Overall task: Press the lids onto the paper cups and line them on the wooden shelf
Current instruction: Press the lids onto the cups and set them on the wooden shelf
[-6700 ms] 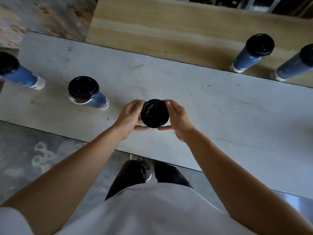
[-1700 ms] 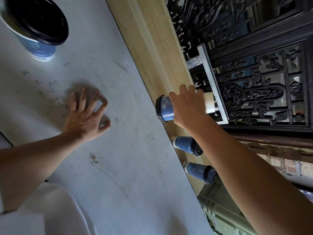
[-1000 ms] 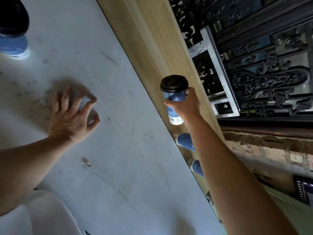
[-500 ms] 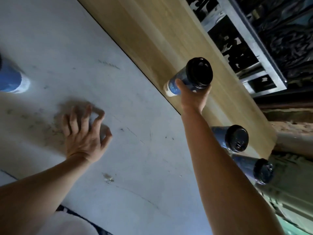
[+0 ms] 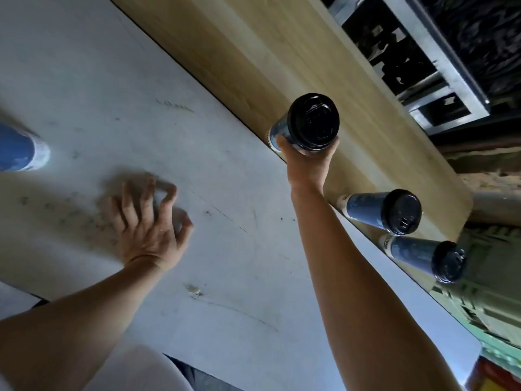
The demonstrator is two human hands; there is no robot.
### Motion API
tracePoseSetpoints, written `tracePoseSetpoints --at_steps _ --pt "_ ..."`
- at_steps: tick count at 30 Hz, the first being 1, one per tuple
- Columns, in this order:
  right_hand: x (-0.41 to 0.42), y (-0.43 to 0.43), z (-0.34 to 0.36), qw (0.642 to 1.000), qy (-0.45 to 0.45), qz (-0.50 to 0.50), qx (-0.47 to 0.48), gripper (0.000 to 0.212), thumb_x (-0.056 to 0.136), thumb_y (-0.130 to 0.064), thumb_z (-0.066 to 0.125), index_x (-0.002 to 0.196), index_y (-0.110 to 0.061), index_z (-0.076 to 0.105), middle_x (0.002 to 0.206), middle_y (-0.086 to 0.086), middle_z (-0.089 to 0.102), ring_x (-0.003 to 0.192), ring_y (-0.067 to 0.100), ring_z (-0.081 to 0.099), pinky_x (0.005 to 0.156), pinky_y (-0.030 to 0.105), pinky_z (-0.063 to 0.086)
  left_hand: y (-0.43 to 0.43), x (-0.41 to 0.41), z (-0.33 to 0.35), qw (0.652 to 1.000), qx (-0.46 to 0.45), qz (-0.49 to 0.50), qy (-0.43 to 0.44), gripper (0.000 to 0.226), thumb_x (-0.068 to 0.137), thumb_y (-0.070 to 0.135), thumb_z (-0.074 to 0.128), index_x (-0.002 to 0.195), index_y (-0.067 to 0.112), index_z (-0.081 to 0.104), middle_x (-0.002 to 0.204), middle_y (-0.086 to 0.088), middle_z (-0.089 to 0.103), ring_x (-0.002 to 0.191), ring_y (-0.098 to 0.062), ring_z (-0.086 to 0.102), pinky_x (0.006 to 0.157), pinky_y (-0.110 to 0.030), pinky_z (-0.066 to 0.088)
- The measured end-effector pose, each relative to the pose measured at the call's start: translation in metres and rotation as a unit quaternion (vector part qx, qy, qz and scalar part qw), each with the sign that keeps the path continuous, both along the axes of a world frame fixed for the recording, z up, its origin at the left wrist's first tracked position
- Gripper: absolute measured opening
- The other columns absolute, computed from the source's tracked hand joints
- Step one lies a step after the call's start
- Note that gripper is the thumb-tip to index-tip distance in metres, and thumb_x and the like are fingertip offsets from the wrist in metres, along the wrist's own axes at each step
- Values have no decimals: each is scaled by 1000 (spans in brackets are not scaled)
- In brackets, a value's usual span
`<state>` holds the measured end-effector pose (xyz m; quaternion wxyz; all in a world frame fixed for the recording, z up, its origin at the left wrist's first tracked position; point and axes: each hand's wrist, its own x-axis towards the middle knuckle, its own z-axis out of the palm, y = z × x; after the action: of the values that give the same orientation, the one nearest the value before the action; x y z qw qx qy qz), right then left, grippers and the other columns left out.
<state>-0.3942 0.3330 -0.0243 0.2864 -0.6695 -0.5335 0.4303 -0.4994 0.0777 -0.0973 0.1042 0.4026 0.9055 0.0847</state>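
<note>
My right hand (image 5: 306, 162) is wrapped around a blue paper cup with a black lid (image 5: 313, 121), holding it at the near edge of the wooden shelf (image 5: 253, 52); whether its base touches the wood is hidden. Two more lidded blue cups (image 5: 383, 211) (image 5: 423, 256) stand further right along the shelf. My left hand (image 5: 146, 221) rests on its fingertips on the grey table (image 5: 112, 94), holding nothing. Part of another blue cup (image 5: 19, 149) shows at the left edge.
A dark carved screen with a metal frame (image 5: 439, 57) rises behind the shelf. The shelf's rounded end (image 5: 462, 204) lies just past the two cups. Green crates (image 5: 485, 300) sit below on the right.
My right hand has kept the lidded cup over the shelf's near edge, and the view has swung so the lid faces me. My left hand stays planted on the table.
</note>
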Motion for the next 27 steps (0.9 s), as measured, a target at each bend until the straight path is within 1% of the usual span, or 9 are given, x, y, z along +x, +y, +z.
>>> tracePoseSetpoints --at_steps 4,7,9,12,15,17,20,23,27 --pt "0 -7 -5 1000 13 -23 -2 80 69 -11 87 133 -19 38 115 -20 51 95 -15 56 83 15 46 0 0 0 1000 -8 0 9 63 84 48 46 142 22 48 159 -13 29 146 -52 19 123 -53 -4" --pt "7 -18 -11 998 -7 -51 -25 82 68 -20 85 134 -25 38 127 -5 47 109 14 60 87 33 54 2 0 0 1000 -6 4 3 63 85 49 44 142 24 46 159 -13 30 146 -52 19 122 -56 -1" --pt "16 -38 -18 995 -66 -57 -55 69 75 -21 79 132 -24 41 124 1 49 108 26 60 92 47 54 2 0 1 1000 -10 5 -8 63 85 49 45 143 25 44 160 -12 29 147 -52 18 122 -58 1" --pt "32 -91 -28 981 -187 41 -45 57 81 -20 70 133 -23 47 130 7 50 114 29 49 98 50 48 0 0 0 999 -23 -3 -26 65 84 50 48 144 27 41 161 -11 26 149 -51 15 122 -56 -2" --pt "46 -158 -33 911 -350 219 -12 56 88 -33 63 141 -26 46 151 10 35 129 34 36 101 50 39 -1 0 1 999 -30 2 -39 62 87 49 49 144 26 42 159 -13 31 149 -51 15 123 -58 -2" --pt "48 -197 -33 881 -396 260 -19 57 93 -39 57 148 -30 41 161 9 24 141 35 27 104 54 37 -2 0 1 997 -45 -3 -62 61 89 49 46 145 25 39 157 -14 30 150 -51 13 122 -61 1" --pt "40 -234 -27 883 -398 242 -67 66 93 -33 60 154 -34 35 166 6 16 147 34 20 107 54 38 -2 -4 5 992 -72 -35 -96 64 91 50 40 149 23 33 162 -18 24 149 -54 10 121 -66 1" --pt "23 -233 -15 888 -381 217 -141 75 90 -25 62 156 -35 29 166 6 10 149 33 15 109 46 40 -1 -8 11 981 -119 -66 -136 69 97 53 31 158 23 19 169 -15 3 152 -52 -5 120 -66 -7" --pt "2 -218 2 890 -355 176 -225 59 93 -26 60 150 -28 43 160 4 21 141 34 32 113 38 34 -12 -27 29 962 -135 -149 -184 78 96 53 43 161 27 7 168 -14 -17 151 -50 -18 121 -64 -11"
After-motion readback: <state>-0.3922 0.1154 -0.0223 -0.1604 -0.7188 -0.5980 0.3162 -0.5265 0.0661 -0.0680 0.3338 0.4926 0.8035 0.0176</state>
